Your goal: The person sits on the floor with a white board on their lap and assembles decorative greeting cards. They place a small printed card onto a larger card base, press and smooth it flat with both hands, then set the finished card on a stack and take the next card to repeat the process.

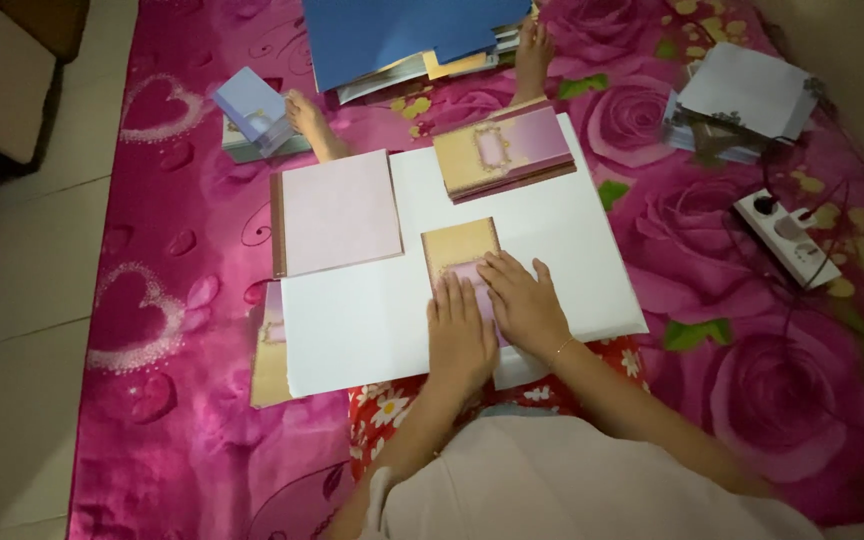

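Cards and paper stacks spread over a floor blanket around a board on the person's lap.

The large white rectangular board (552, 250) lies across the lap, on the pink rose-patterned blanket (752, 380); the small gold-bordered card (459, 245) lies on its middle, under both hands, the left hand (459, 340) just beside the right hand (524, 305); behind the card sits the stack of gold-and-purple cards (504, 150); left of it the pale pink square sheet (337, 212) overlaps the board's edge; the white power strip (787, 238) lies well to the right; the blue folder (402, 35) lies behind.
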